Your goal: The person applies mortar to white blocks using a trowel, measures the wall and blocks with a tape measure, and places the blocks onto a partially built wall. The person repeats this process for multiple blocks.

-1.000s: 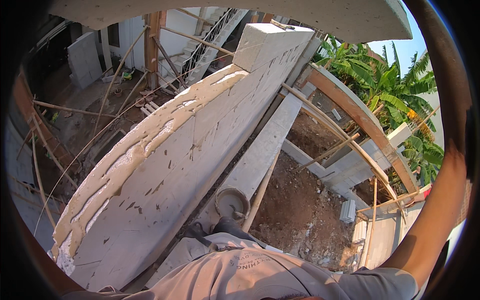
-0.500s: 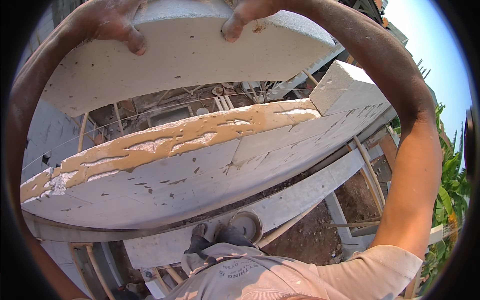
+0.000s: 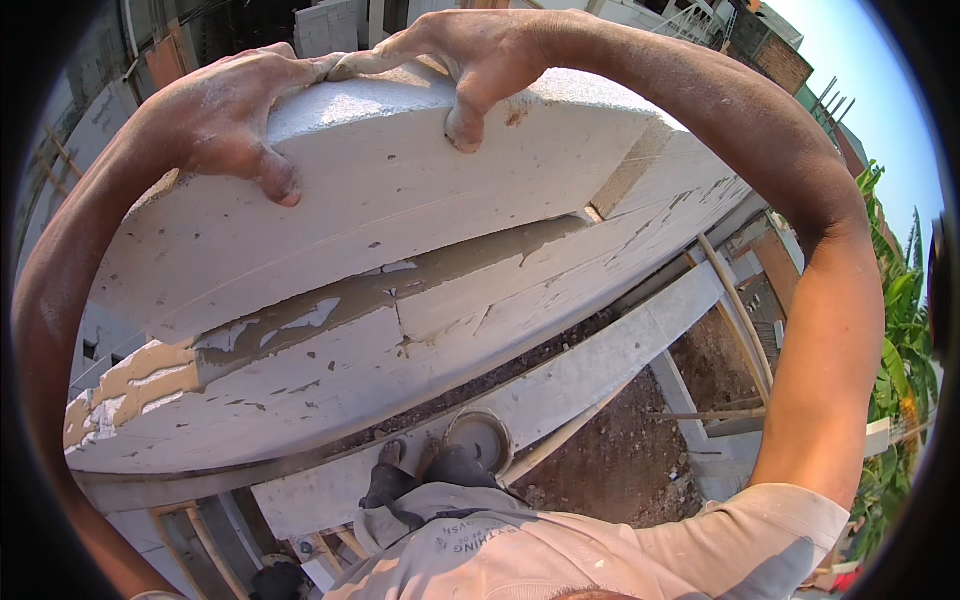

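Note:
A large pale concrete block [image 3: 370, 200] is gripped along its top edge by both my hands. My left hand [image 3: 235, 115] wraps over the top, thumb pressed on the near face. Close beside it, my right hand [image 3: 465, 70] grips the same edge, its thumb also on the near face. Below the block, wet brown mortar [image 3: 150, 378] coats the top of the block wall [image 3: 330, 390]. The block's shadow falls on the mortar; whether its underside touches is hard to tell. At its right end stands another block [image 3: 655, 165] on the wall.
A grey plank [image 3: 600, 370] runs along the wall's near side, with my feet and a round bucket [image 3: 478, 443] on it. Wooden poles [image 3: 735, 310] lean by bare soil [image 3: 600, 450] at the right. Green plants [image 3: 900, 350] grow at the far right.
Both hands have brought the block down and nearer, so it now hangs low over or rests on the mortar bed and hides much of it. Its right end is now close to the neighbouring block.

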Demonstrator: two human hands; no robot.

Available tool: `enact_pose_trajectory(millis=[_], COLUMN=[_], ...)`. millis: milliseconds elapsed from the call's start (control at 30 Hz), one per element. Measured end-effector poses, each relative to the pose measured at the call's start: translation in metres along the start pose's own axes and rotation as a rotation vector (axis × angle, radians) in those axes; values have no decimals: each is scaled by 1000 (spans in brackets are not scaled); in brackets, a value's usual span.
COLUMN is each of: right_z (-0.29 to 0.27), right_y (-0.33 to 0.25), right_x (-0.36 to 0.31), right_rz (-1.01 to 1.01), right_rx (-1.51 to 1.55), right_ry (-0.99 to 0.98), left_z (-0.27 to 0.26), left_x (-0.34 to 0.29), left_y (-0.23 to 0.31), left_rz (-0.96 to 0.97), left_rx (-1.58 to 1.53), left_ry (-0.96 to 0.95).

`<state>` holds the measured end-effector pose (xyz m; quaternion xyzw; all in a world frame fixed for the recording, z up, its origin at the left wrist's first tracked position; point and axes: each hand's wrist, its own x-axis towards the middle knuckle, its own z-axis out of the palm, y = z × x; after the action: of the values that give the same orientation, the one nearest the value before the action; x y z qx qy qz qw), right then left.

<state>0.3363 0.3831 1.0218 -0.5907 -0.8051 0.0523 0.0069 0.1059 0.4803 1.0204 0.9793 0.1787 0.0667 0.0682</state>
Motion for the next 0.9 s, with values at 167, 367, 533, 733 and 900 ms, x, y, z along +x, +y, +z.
enact_pose_trajectory(millis=[167,367,533,733,900], right_z=[3,-14,-18,-7,-9], right_y=[3,4,1,4,-6], right_x=[-13,-25,-23,-18,-21], right_rz=[15,47,-19,-34,-8], right_rx=[-24,52,91,175,205], right_ry=[-7,-160,-314,-323,-319], left_z=[7,15,30,39,3], left_x=[11,15,13,11,11], left_y=[6,17,7,4,34], left_rz=[23,4,14,47,-10], left_rx=[-2,-11,-20,9,-119], left_ry=[-27,-26,-40,-18,-370])
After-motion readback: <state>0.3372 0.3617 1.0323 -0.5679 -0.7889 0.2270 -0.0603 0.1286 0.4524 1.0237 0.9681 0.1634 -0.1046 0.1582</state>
